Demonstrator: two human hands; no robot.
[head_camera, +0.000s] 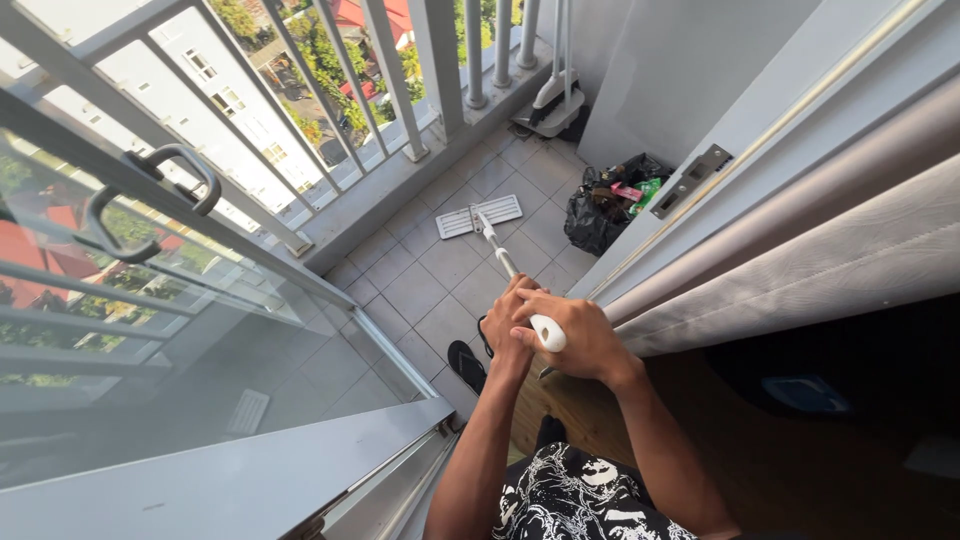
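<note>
1. both hands grip our mop (495, 240) handle's top: left hand (505, 325) clamped below, right hand (575, 335) wrapped over the white end.
2. its flat head (480, 215) rests on the balcony tiles (430, 285), near the black bag (600, 215).
3. we judge it light, stiff, smooth; the long pole steers best held high, hands stacked.

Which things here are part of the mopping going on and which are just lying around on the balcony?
In use: flat mop on the tiled floor; left hand and right hand both gripping its handle.

Lying about: black rubbish bag by the wall, black sandal near the doorway, white appliance in the far corner.
</note>
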